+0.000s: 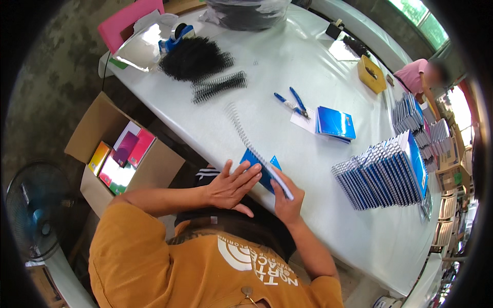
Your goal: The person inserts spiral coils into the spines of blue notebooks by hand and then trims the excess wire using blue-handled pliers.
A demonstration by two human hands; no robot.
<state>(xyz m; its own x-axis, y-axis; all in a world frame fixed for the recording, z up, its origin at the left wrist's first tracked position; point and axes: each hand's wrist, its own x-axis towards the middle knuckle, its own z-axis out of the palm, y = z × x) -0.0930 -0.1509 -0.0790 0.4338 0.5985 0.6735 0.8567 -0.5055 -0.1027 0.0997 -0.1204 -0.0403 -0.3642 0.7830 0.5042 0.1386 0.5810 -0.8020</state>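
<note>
Fingers of the left hand (232,186) lie flat and spread on the blue notebook (260,168) at the white table (318,205) edge. Right hand (285,201) pinches its near edge, where a long wire coil (252,148) threads the spine.

The person wears an orange short-sleeved T-shirt (169,267) with a white printed emblem (257,264) on it; both forearms are bare.

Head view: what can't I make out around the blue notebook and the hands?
- Blue notebook: mostly covered by left hand and right hand.
- Spiral coil: whether it is threaded through the holes is too small to tell.
- Cardboard box: contents partly hidden under the table.
</note>
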